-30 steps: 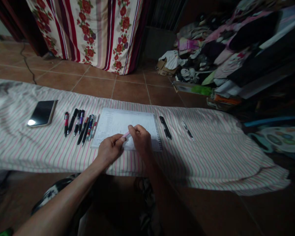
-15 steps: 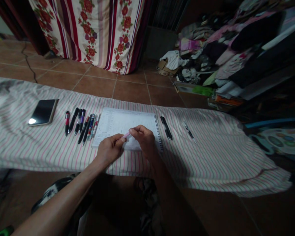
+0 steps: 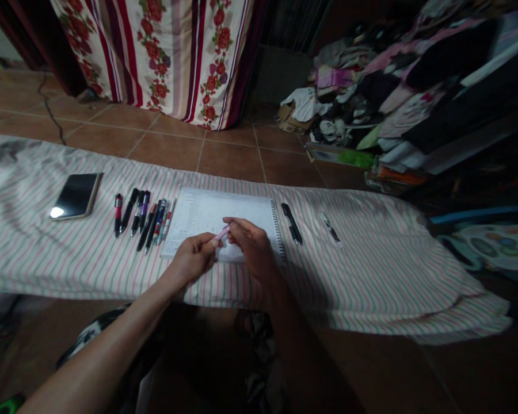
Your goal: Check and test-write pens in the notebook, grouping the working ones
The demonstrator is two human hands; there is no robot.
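From afar, I see the left hand pinching a pink pen over a notebook — best kept steady — the right hand curled at its end, grip unclear.

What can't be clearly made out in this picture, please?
- Head view: the near end of the pink stick, covered by the left hand.
- Head view: writing on the notebook, too small and blurred; the right hand hides part.
- Head view: the striped cloth's left end, cut by the edge.
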